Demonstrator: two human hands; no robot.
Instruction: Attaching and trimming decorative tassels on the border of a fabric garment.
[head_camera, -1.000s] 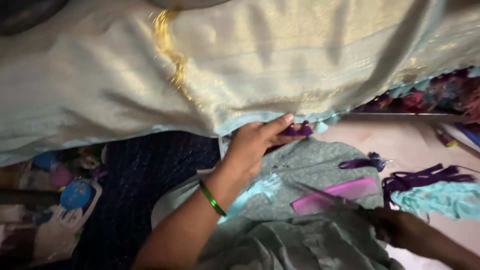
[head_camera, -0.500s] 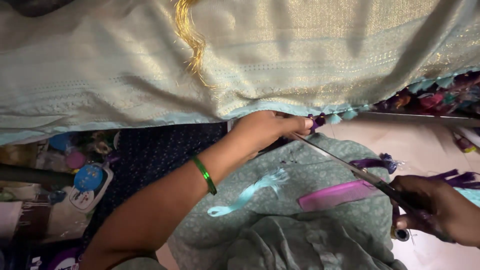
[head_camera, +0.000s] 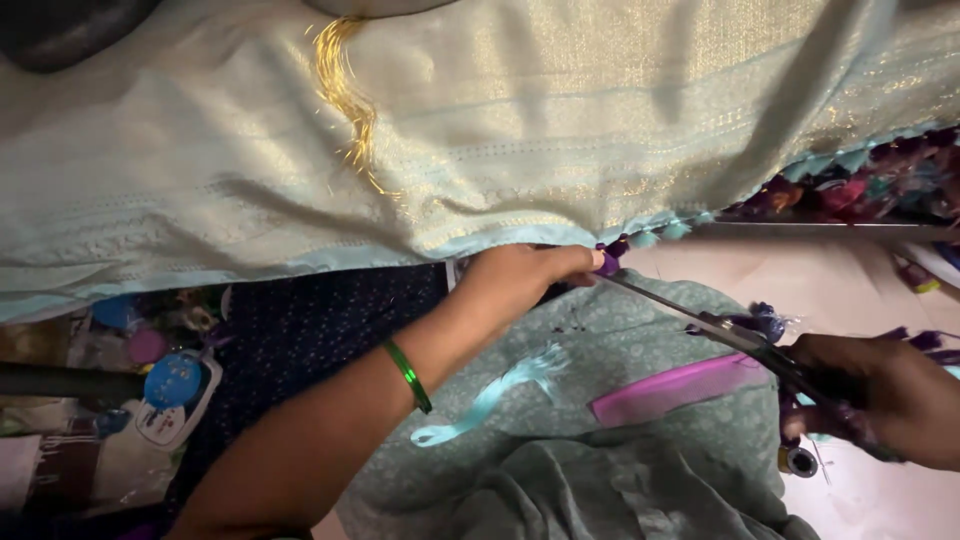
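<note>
Change: since half a second ago my scissors' tips have come up to the purple tassel at the cloth's edge; a second ago my right hand lay lower, by the comb; my left hand has stayed at the hem

Left hand (head_camera: 520, 285): closed in a pinch on the purple tassel (head_camera: 608, 262) at the lower edge of the cloth; thumb and fingertips curled tight around it; a green bangle (head_camera: 408, 375) sits on my wrist

Right hand (head_camera: 885, 395): wrapped through the handles of the scissors (head_camera: 720, 325); fingers shut around them; how far the blades are parted I cannot tell, they read as one thin line

Scissors: blades slant up and left from my right hand; tips touching or just beside the tassel I pinch

Cloth (head_camera: 500, 130): pale blue with gold weave, draped across the top of the view; loose gold threads (head_camera: 345, 95) hang down its face; small blue and purple tassels (head_camera: 670, 232) run along the hem to the right of my pinch

Lap: green patterned fabric (head_camera: 620, 460) under both arms; a light blue ribbon strip (head_camera: 495, 395) lies on it below my left wrist; a pink comb (head_camera: 675, 388) lies flat, near the scissors' handles

Right edge: purple thread scraps (head_camera: 760, 320) behind the blades; a small bobbin (head_camera: 798, 460) below my right hand
</note>
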